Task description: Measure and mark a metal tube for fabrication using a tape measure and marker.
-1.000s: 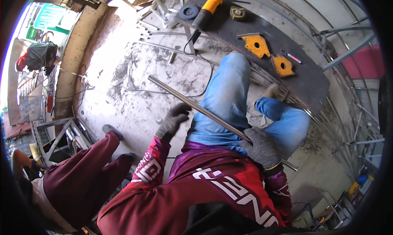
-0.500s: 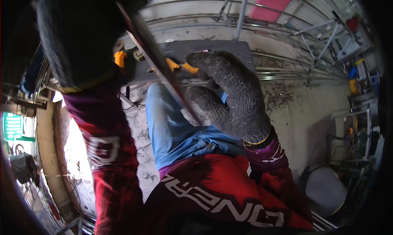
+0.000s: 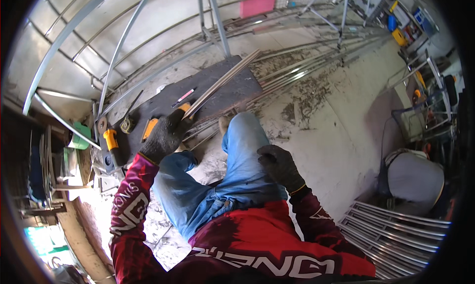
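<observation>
My left hand [image 3: 164, 136], in a dark grey knitted glove, is over the front of a low black board [image 3: 241, 86]. Its fingers are closed at the near end of a bundle of long thin metal strips [image 3: 225, 81], which slants away across the board to the far right. Beside the fingers sit an orange-yellow tool part [image 3: 185, 107] and a yellow-handled tool [image 3: 149, 128], both partly covered. My right hand [image 3: 282, 167], gloved alike, hovers by my right thigh, fingers loosely curled and apart from the thumb; nothing shows in it.
On the board lie a red-and-white marker [image 3: 184, 97], a tape measure [image 3: 127, 125] and a yellow-and-black power tool [image 3: 111, 141]. Metal tube frames [image 3: 217, 22] stand behind. Long metal bars [image 3: 297, 76] cover floor at right; a barred metal rack [image 3: 396, 239] is at lower right.
My left hand has come down from high at the left, close to the camera, bringing the strip down onto the board. The right hand has drawn back toward my thigh. The view has turned.
</observation>
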Motion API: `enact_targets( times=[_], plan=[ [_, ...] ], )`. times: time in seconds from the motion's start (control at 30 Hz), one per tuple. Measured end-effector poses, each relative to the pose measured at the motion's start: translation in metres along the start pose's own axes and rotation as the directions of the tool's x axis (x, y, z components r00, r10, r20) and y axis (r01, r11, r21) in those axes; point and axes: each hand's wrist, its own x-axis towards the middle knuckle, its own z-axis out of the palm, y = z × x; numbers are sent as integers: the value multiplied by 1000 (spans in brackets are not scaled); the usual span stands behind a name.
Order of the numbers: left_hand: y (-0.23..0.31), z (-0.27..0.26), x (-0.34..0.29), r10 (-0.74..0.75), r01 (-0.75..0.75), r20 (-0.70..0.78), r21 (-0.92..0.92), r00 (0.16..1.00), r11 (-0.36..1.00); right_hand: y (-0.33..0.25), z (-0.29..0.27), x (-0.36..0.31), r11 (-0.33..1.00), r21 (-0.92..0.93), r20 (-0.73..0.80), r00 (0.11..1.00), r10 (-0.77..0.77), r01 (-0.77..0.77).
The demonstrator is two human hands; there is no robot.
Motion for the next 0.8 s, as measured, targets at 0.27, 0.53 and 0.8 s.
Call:
enact_targets(
  times=[0.27,0.53,0.8],
  plan=[
    [-31,25,4,-266,258,200,70,943,964,22,14,28,996,22,-28,995,-91,91],
    [-57,-6,-31,-240,239,-11,-48,971,970,42,21,50,992,-92,9,996,-84,84],
    [-218,-73,-186,-504,808,-729,115,464,578,74,38,74,992,-74,62,993,-100,105]
  ],
)
